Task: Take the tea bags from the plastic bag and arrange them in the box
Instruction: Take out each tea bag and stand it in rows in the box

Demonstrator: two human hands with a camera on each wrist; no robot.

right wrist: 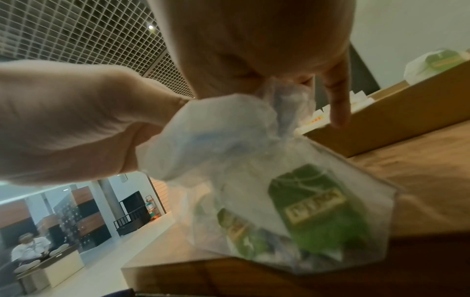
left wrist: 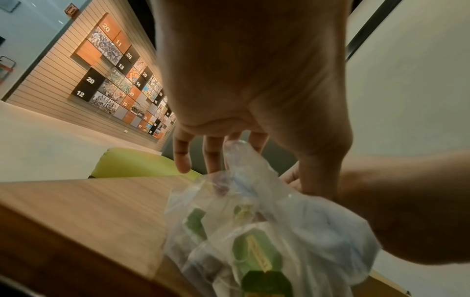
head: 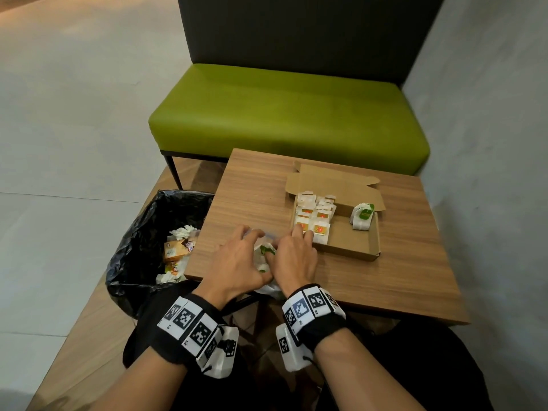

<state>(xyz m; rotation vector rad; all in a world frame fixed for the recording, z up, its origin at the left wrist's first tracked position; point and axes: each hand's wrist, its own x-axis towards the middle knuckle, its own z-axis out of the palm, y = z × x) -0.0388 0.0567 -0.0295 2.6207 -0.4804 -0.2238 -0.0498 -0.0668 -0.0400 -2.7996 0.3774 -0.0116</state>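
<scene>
Two hands at the table's near edge, both on the plastic bag.

You've got the box open toward the far right of the tabletop: orange-tag tea bags packed along its left side, green-tag bundle at its right wall. Your left hand & right hand pinch the bag's bunched neck, other fingers loosely spread; more green-tag tea bags inside it.
</scene>
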